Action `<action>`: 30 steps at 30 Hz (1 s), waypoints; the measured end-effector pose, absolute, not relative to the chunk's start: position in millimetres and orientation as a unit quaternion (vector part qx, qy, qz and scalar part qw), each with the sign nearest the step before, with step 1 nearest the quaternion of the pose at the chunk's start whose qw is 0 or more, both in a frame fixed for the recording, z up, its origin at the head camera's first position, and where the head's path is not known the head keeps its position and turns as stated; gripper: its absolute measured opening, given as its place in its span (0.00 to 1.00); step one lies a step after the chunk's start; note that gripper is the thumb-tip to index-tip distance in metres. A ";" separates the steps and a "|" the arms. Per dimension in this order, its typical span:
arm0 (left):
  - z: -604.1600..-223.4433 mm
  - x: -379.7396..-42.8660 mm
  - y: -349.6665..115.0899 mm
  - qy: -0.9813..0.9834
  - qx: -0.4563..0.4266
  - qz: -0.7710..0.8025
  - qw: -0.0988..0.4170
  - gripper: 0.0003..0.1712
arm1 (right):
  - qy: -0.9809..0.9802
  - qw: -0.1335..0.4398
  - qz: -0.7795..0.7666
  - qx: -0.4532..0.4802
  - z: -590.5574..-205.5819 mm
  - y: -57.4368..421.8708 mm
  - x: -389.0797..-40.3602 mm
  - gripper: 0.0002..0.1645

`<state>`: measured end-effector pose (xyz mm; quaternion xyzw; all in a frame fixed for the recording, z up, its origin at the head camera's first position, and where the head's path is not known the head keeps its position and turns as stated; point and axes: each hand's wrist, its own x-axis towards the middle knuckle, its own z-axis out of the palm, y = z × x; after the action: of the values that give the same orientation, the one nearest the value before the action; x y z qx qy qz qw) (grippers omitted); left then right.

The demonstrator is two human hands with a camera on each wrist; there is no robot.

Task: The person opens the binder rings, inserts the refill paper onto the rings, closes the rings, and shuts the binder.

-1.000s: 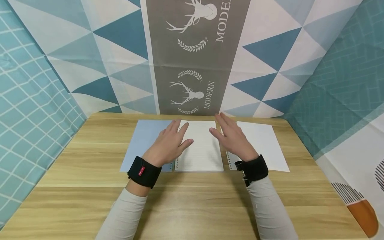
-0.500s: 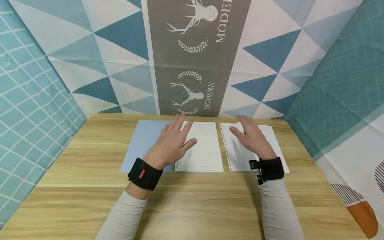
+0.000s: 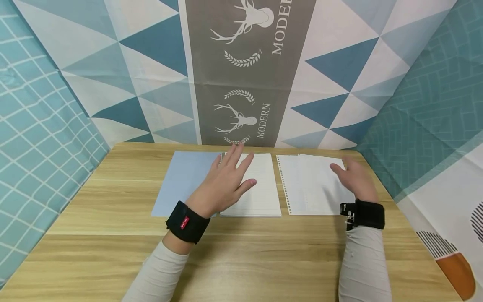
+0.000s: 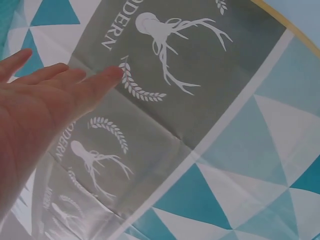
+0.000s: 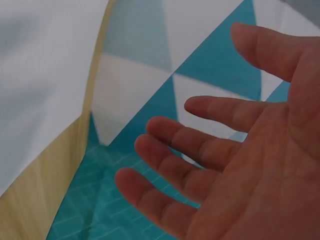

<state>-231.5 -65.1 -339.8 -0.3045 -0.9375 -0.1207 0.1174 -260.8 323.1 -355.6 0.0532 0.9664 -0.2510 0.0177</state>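
A loose-leaf notebook lies open on the table, its blue cover (image 3: 177, 180) on the left and a stack of lined pages (image 3: 260, 188) in the middle. To the right are two overlapping white sheets, a punched sheet (image 3: 291, 188) partly under a plain-looking sheet (image 3: 320, 184). My left hand (image 3: 222, 184) hovers over the join between cover and pages, fingers spread and holding nothing. Beyond the right edge of the loose sheets is my right hand (image 3: 356, 178), raised, somewhat blurred; in the right wrist view its fingers (image 5: 165, 150) are relaxed and apart, with nothing in them.
The wooden table (image 3: 241, 260) ends at a patterned cloth (image 3: 241, 75) hanging behind it. Blue checked cloth (image 3: 45, 126) borders the left side, and a teal cloth (image 3: 422, 109) borders the right. Both wrists wear black bands (image 3: 188, 222).
My right hand has moved right, from the gap beside the lined pages across the loose sheets to their far edge. The left hand has shifted slightly right. The papers stay put.
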 end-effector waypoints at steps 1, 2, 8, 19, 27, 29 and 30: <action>-340.3 -231.0 -64.1 -0.937 -0.307 -0.118 0.119 0.38 | 0.966 0.021 -0.250 0.065 -356.8 327.5 -260.1 0.52; -340.8 -230.7 -63.0 -0.936 -0.308 -0.117 0.120 0.38 | 0.965 0.023 -0.249 0.077 -358.2 331.6 -259.5 0.52; -344.0 -228.3 -58.0 -0.936 -0.312 -0.111 0.116 0.37 | 0.963 0.030 -0.247 0.104 -366.2 351.0 -257.1 0.51; -357.6 -222.6 -39.8 -0.934 -0.336 -0.074 0.091 0.39 | 0.967 0.076 -0.168 0.178 -393.5 363.3 -257.4 0.51; -374.4 -216.0 -19.7 -0.928 -0.365 -0.034 0.059 0.39 | 0.960 0.106 -0.171 0.194 -402.4 366.4 -258.6 0.50; -378.0 -215.1 -16.4 -0.928 -0.368 -0.027 0.057 0.39 | 0.959 0.108 -0.173 0.195 -404.2 366.9 -258.2 0.51; -379.6 -214.7 -15.1 -0.927 -0.370 -0.024 0.057 0.39 | 0.959 0.109 -0.175 0.196 -405.1 366.8 -258.0 0.52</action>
<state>-214.7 -15.1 -379.6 -0.3699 -0.9270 -0.0245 0.0568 -258.0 366.8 -405.1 0.1962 0.9587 -0.1745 0.1092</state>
